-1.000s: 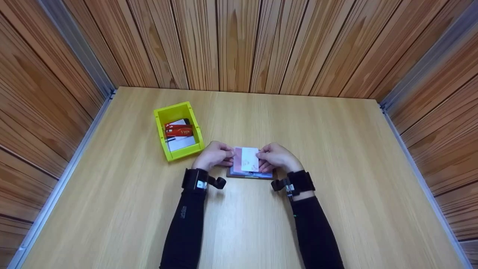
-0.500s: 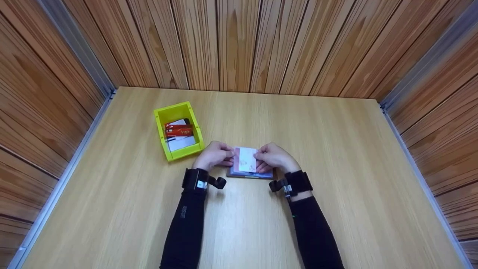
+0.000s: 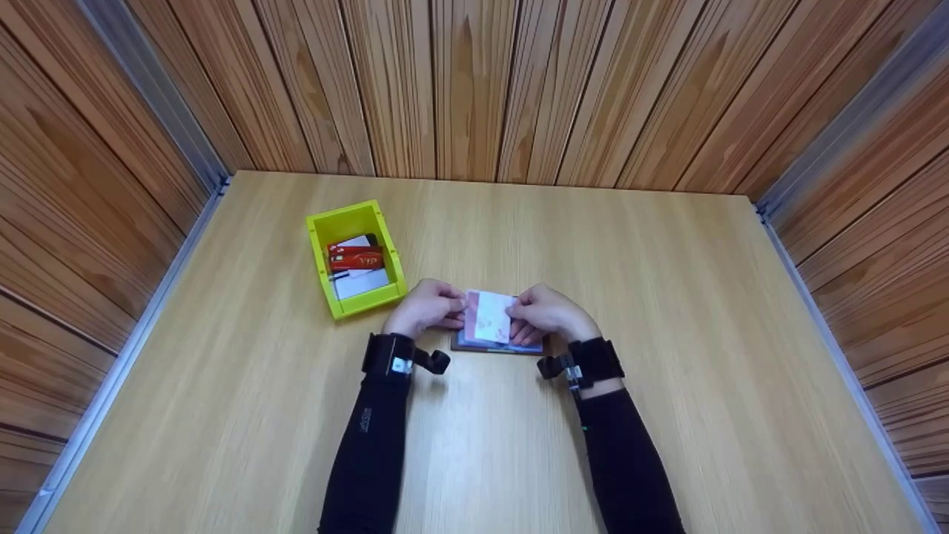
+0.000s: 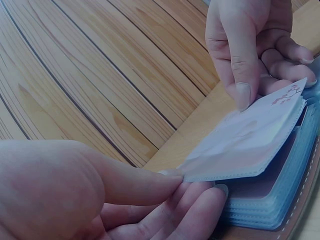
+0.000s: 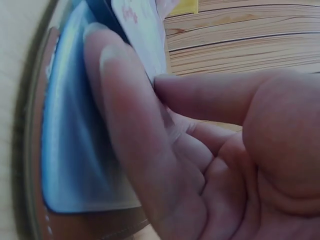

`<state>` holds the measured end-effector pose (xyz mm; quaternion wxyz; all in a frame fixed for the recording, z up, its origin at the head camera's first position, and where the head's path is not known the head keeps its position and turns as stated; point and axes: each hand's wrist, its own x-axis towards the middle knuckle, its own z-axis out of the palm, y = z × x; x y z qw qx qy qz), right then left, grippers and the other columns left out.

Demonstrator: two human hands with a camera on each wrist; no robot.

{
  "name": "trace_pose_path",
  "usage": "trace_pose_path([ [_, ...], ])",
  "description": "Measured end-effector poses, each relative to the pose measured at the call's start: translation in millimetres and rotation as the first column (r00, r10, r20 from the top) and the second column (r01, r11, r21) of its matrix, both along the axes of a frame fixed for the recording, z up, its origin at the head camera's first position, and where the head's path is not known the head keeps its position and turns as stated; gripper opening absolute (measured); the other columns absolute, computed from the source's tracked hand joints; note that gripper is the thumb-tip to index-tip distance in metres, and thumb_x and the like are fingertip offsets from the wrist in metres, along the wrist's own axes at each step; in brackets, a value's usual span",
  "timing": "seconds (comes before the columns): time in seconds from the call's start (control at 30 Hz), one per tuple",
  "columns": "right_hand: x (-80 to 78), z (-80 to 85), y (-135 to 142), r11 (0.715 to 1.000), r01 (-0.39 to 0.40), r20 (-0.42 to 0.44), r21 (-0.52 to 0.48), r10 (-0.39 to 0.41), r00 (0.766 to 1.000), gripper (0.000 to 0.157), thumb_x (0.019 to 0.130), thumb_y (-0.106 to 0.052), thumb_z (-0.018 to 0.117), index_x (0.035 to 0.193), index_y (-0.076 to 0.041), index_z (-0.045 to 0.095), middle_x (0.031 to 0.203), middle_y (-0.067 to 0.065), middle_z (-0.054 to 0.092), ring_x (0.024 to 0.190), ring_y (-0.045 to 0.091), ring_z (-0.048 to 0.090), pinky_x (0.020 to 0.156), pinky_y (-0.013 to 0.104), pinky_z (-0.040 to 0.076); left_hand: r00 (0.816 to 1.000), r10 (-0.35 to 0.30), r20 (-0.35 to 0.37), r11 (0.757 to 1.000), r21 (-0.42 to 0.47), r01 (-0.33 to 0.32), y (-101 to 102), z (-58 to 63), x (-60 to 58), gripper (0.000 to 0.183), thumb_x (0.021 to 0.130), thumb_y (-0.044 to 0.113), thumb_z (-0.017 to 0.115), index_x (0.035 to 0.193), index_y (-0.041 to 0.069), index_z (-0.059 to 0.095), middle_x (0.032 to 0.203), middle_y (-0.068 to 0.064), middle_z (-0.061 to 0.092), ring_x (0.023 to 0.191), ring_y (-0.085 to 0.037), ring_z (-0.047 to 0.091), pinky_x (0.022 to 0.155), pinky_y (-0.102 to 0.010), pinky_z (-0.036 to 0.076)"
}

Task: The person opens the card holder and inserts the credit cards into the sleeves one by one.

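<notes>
A card holder with a brown stitched cover point(image 4: 295, 212) lies open on the table, its clear plastic sleeves point(image 4: 260, 212) stacked inside. My left hand point(image 3: 424, 308) pinches the outer edge of one raised sleeve point(image 4: 227, 172) between thumb and fingers. From the other side, my right hand point(image 3: 552, 311) pinches a white card point(image 3: 492, 317) with a pink blossom print, thumb on its face. The card overlaps that sleeve; how far it sits inside is hard to tell. Right-hand fingers point(image 5: 132, 100) rest over the bluish sleeves on the right half in the right wrist view.
A yellow-green bin point(image 3: 367, 300) stands beyond the left hand, with red cards point(image 3: 357, 259) and white cards point(image 3: 362, 283) inside. Wood-panelled walls point(image 3: 474, 89) enclose the table point(image 3: 623, 245) at the back and sides.
The right hand shifted slightly left with the white card, then a touch back to the right. The left hand keeps its pinch in place. The bin stays put.
</notes>
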<state>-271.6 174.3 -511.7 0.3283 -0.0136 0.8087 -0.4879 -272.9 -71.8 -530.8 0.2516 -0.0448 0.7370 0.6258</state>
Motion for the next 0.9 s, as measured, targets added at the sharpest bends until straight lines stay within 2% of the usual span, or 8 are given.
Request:
trace_pose_path([
  [0.13, 1.4, 0.3, -2, 1.000, -0.023, -0.011, 0.006, 0.023, 1.000, 0.023, 0.112, -0.013, 0.056, 0.097, 0.001, 0.068, 0.068, 0.000, 0.072, 0.055, 0.008, 0.070, 0.053, 0.019, 0.060, 1.000, -0.008, -0.012, 1.000, -0.001, 0.008, 0, -1.6, -0.6, 0.023, 0.106, 0.005, 0.066, 0.125, -0.007, 0.072, 0.096, -0.006, 0.072, 0.078, -0.012, 0.072, 0.077, -0.024, 0.068],
  [0.57, -0.8, -1.2, -9, 0.999, -0.025, -0.031, -0.021, 0.025, 0.999, 0.023, 0.112, -0.013, 0.056, 0.094, -0.002, 0.066, 0.069, 0.000, 0.072, 0.055, 0.007, 0.070, 0.053, 0.019, 0.060, 1.000, -0.010, -0.012, 1.000, 0.002, 0.010, 0, -0.2, -1.4, 0.026, 0.107, 0.004, 0.064, 0.129, -0.008, 0.069, 0.100, -0.010, 0.071, 0.083, -0.015, 0.073, 0.081, -0.026, 0.069],
  [0.9, 1.2, -1.9, -12, 0.998, -0.060, -0.067, -0.009, 0.060, 0.996, 0.020, 0.112, -0.016, 0.055, 0.097, -0.005, 0.062, 0.069, -0.001, 0.071, 0.054, 0.008, 0.068, 0.051, 0.019, 0.058, 0.999, -0.024, -0.024, 1.000, -0.012, 0.024, -1, 0.0, -0.2, 0.027, 0.106, 0.002, 0.065, 0.130, -0.009, 0.069, 0.103, -0.010, 0.069, 0.080, -0.013, 0.074, 0.081, -0.027, 0.069],
])
